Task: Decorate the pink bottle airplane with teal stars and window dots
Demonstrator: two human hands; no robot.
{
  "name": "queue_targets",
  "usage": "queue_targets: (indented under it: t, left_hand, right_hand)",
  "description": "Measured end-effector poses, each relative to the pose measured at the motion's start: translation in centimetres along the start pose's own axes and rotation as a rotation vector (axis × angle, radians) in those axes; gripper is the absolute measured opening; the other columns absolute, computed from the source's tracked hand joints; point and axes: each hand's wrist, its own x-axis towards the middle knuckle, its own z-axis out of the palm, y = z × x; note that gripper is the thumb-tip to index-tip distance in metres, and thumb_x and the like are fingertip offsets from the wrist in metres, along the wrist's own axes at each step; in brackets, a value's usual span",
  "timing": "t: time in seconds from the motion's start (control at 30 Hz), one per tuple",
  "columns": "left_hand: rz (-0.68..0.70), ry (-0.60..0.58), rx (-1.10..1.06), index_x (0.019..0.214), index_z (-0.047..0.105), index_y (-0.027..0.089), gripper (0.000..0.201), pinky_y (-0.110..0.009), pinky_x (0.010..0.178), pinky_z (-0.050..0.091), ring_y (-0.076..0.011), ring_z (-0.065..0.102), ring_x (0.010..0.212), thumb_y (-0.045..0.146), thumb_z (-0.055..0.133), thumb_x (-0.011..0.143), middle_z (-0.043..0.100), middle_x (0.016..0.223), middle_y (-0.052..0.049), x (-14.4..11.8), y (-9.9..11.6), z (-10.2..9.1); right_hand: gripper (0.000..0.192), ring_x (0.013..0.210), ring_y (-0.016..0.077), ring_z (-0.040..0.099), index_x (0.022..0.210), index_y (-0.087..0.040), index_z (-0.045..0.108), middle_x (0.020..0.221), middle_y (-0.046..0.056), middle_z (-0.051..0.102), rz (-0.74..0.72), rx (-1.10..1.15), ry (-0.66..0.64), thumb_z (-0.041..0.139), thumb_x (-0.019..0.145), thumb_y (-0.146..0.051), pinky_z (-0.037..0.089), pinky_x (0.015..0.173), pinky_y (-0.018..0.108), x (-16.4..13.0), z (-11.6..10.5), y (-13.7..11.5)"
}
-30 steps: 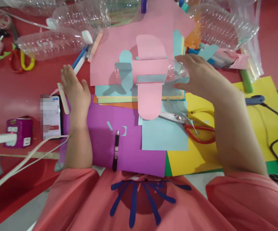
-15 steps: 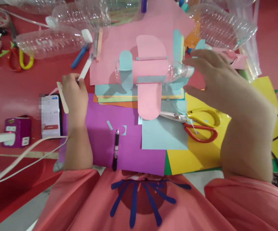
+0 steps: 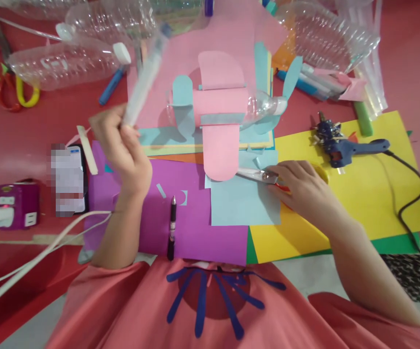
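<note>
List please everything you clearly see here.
bottle airplane: 1, pink and blue, centre
plastic bottles: several, clear, top
paper sheets: many, multicoloured, middle
scissors: 2 pairs, red and yellow handles, left and right
glue gun: 1, blue, right
cord: 1, black, right
clicker pen: 1, black, lower middle
phone: 1, black-edged, left
power adapter: 1, purple, left
cables: 2, white, lower left
tabletop: 1, red, underneath
pen-like tool: 1, whitish, left
left hand: 1, bare, holding tool
right hand: 1, bare, on scissors

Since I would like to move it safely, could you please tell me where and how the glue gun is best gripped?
By the slim blue handle of the glue gun, probably from the right: it extends that way over the yellow paper, away from the nozzle end. Mind the black cord leaving the handle's tip.
</note>
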Motion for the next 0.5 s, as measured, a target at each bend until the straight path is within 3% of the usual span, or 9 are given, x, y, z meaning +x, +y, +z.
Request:
queue_targets:
  t: [0.1, 0.17, 0.27, 0.33, 0.43, 0.5]
  left_hand:
    - [0.339, -0.010, 0.060, 0.119, 0.057, 0.024, 0.046, -0.038, 0.089, 0.048, -0.0207, 0.058, 0.099, 0.050, 0.022, 0.105, 0.057, 0.100, -0.007, -1.2, 1.3, 0.2]
    - [0.483, -0.056, 0.067, 0.121, 0.059, 0.026, 0.040, -0.033, 0.087, 0.050, -0.0183, 0.060, 0.094, 0.041, 0.025, 0.106, 0.059, 0.098, -0.006, -1.8, 1.9, 0.6]
    - [0.549, -0.130, 0.085, 0.121, 0.059, 0.024, 0.039, -0.029, 0.081, 0.052, -0.0160, 0.061, 0.089, 0.034, 0.025, 0.106, 0.061, 0.096, -0.006, -2.5, 2.8, 1.2]
    - [0.565, -0.198, 0.126, 0.120, 0.059, 0.022, 0.039, -0.028, 0.078, 0.053, -0.0155, 0.063, 0.089, 0.032, 0.023, 0.106, 0.061, 0.095, -0.006, -3.1, 3.6, 1.5]
    - [0.636, -0.252, 0.114, 0.119, 0.058, 0.020, 0.033, -0.026, 0.077, 0.054, -0.0148, 0.065, 0.089, 0.025, 0.028, 0.105, 0.064, 0.093, -0.006, -3.7, 4.8, 1.5]
    - [0.766, -0.313, 0.065, 0.117, 0.059, 0.019, 0.026, -0.024, 0.076, 0.054, -0.0135, 0.065, 0.085, 0.021, 0.037, 0.103, 0.066, 0.091, -0.005, -3.8, 5.4, 1.4]
  right_hand:
    - [0.027, 0.092, 0.0265, 0.061, 0.111, -0.017, 0.062, 0.098, 0.012, 0.067, -0.015, 0.027, 0.040, 0.044, 0.097, -0.031, 0.052, 0.084, 0.041, -0.6, 0.3, 0.9]
    - [0.027, 0.090, 0.0275, 0.062, 0.108, -0.017, 0.064, 0.095, 0.013, 0.066, -0.017, 0.026, 0.058, 0.045, 0.097, -0.031, 0.053, 0.081, 0.042, -1.1, 0.1, 1.6]
    - [0.029, 0.086, 0.0304, 0.063, 0.110, -0.015, 0.064, 0.093, 0.015, 0.066, 0.046, -0.012, 0.111, 0.046, 0.096, -0.033, 0.053, 0.074, 0.044, -1.3, -0.6, 1.4]
    - [0.033, 0.081, 0.0289, 0.064, 0.121, -0.017, 0.061, 0.089, 0.013, 0.067, 0.076, 0.017, 0.169, 0.050, 0.094, -0.032, 0.053, 0.069, 0.041, -0.7, -1.0, 0.3]
    - [0.050, 0.061, 0.0177, 0.062, 0.142, -0.025, 0.046, 0.075, 0.002, 0.069, 0.012, 0.223, 0.238, 0.054, 0.092, -0.025, 0.049, 0.056, 0.029, 1.2, -0.7, -2.5]
    - [0.048, 0.051, 0.0131, 0.057, 0.139, -0.026, 0.049, 0.069, -0.001, 0.068, -0.012, 0.288, 0.247, 0.054, 0.092, -0.025, 0.042, 0.047, 0.025, 2.8, 0.0, -4.3]
